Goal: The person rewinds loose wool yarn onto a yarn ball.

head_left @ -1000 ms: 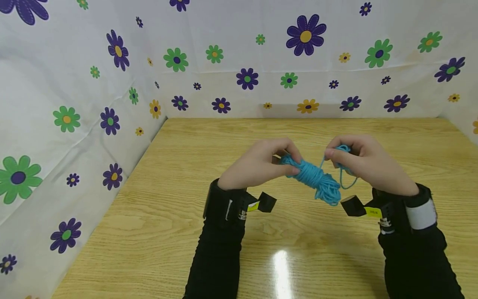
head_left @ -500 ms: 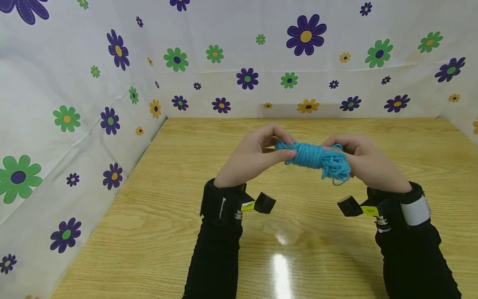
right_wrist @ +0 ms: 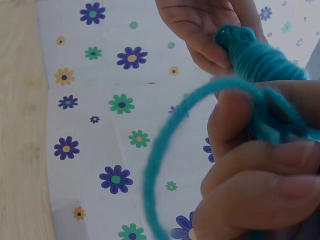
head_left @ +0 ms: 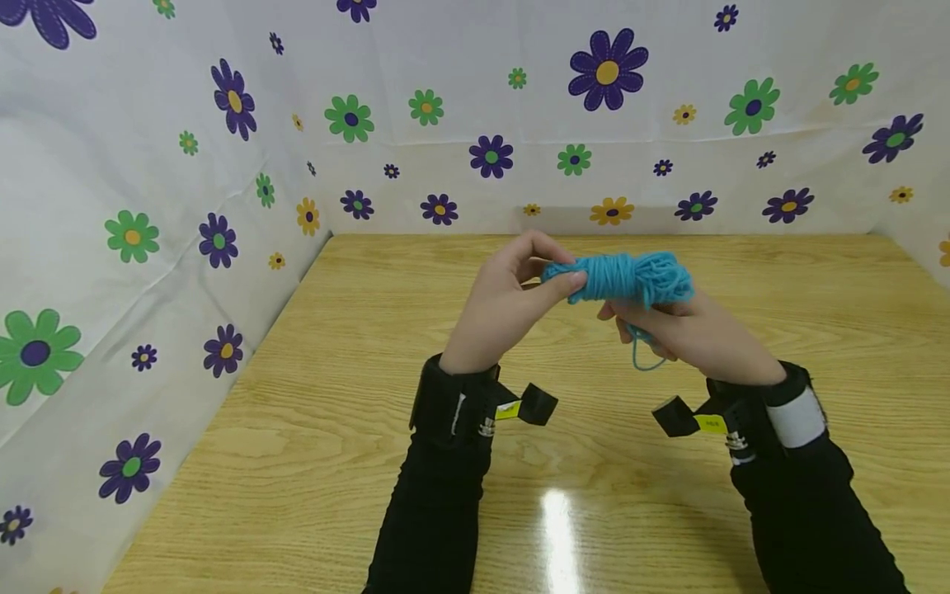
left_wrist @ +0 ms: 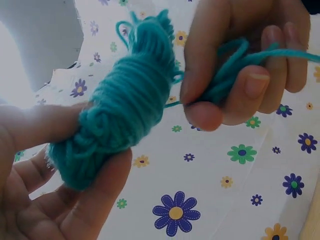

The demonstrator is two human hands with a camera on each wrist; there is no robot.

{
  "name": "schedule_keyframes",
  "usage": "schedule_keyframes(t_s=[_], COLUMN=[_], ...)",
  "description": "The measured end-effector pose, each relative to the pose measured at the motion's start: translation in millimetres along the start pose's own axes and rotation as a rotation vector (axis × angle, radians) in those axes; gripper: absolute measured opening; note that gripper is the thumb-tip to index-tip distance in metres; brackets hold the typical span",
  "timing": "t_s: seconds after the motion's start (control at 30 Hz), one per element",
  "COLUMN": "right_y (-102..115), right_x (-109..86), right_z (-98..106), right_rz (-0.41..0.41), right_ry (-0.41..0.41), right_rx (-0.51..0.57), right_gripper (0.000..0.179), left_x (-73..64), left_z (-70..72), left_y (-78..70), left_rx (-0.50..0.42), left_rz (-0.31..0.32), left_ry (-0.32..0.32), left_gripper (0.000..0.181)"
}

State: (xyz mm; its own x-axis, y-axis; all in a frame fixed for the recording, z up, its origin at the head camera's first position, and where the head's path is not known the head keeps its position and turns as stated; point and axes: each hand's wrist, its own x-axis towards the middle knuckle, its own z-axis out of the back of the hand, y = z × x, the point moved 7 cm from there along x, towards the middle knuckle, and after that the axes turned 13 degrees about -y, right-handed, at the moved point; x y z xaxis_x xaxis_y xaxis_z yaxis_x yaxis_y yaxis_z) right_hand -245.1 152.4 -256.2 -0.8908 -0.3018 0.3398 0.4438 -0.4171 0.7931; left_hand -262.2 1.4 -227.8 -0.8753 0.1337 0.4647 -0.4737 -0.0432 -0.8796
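A wound bundle of blue yarn [head_left: 612, 276] is up off the table between my hands, its middle wrapped crosswise and its right end looped. Thumb and fingers of my left hand [head_left: 508, 301] pinch the bundle's left end. Just below the looped end, my right hand [head_left: 705, 330] curls round a loose length of yarn [left_wrist: 232, 75], which the left wrist view shows gathered in its fingers. A slack loop [right_wrist: 157, 165] of that strand hangs from the right hand. From the left wrist view, a thin strand runs between the bundle and the right fingertips.
Below the hands lies a wood-grain table [head_left: 319, 429]. A white cloth with printed flowers [head_left: 445, 91] stands behind it and along its left side. Each wrist carries a black strap with a small camera block [head_left: 538, 404].
The left hand has raised the bundle away from me and levelled it. The right hand has shifted left, passing behind the looped end and then beneath it, keeping the loose strand.
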Motion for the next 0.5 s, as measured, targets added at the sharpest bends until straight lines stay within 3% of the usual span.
schedule_keyframes(t_s=[0.13, 0.3, 0.5], right_y=[0.4, 4.6, 5.5], right_x=[0.7, 2.1, 0.4], right_z=[-5.1, -8.9, -12.0], right_rz=[0.009, 0.077, 0.051], right_ry=[0.008, 0.004, 0.022], right_rx=[0.034, -0.022, -0.06], right_gripper=[0.02, 0.02, 0.023], left_x=[2.1, 2.9, 4.2], left_z=[1.4, 5.2, 9.3], left_y=[2.2, 3.9, 2.7], left_rx=[0.032, 0.06, 0.095], left_rz=[-0.003, 0.012, -0.027], left_ry=[-0.06, -0.129, -0.189], left_gripper=[0.013, 0.015, 0.015])
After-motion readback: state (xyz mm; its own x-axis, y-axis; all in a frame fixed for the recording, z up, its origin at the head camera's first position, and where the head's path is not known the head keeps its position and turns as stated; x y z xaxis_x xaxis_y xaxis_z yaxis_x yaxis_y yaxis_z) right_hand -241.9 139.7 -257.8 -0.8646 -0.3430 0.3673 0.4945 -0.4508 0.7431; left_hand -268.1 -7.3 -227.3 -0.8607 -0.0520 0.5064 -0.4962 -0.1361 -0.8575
